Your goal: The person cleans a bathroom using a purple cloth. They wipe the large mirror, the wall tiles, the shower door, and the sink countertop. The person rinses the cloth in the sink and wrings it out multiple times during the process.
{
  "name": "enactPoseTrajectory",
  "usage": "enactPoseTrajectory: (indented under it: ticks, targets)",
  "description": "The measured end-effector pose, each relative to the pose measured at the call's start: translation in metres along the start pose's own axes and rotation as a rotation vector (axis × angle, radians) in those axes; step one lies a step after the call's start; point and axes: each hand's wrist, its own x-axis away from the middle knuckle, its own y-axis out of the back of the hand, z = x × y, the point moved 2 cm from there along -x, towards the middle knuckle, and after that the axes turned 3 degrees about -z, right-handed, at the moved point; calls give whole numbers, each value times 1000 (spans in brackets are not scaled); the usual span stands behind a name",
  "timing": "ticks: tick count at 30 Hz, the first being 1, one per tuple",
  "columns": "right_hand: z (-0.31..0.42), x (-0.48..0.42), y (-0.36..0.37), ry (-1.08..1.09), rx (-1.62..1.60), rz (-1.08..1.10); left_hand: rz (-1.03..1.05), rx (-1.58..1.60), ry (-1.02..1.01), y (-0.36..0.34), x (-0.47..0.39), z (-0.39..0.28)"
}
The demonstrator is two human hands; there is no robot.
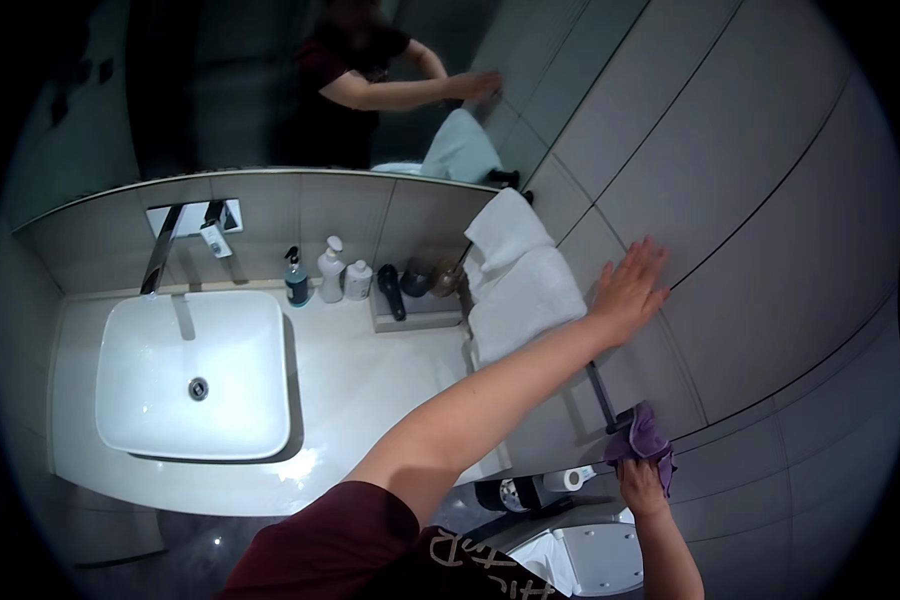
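Note:
My left hand [628,291] is spread, fingers apart and slightly blurred, at the grey tiled wall [727,300]; whether it touches the tiles I cannot tell. Nothing is in it. Beside that hand, white towels [529,296] hang over a dark towel bar [601,391]. Lower right, my right hand [643,486] grips a purple cloth [645,439] around or against the near end of the bar. The cloth partly hides that end and my fingertips.
Left lies a white countertop [367,405] with a rectangular basin [195,330] under a wall faucet [163,251]. Pump bottles [331,270] and a tray [418,319] holding a black hair dryer [391,291] line the back. A mirror [255,97] hangs above; a toilet [600,555] and paper roll [564,481] stand below.

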Motion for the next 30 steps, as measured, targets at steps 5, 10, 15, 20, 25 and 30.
enactPoseTrajectory:
  ticks: [5,10,15,20,25,30]
  targets:
    - [38,-14,-5,183,-84,-13,-148,-1,-56,14,50,8]
    - [70,-26,-82,201,26,279,-422,110,-174,89,85,22]
    - [98,-109,-137,305,298,294,-547,-2,-140,182,148,8]
    - [151,-100,-279,734,500,562,-499,-226,54,202,256,20]
    - [163,-117,-315,327,-54,697,-363,-295,478,191,359,3]
    - [171,-171,-295,385,-50,380,-469,-392,746,208,442,-25]
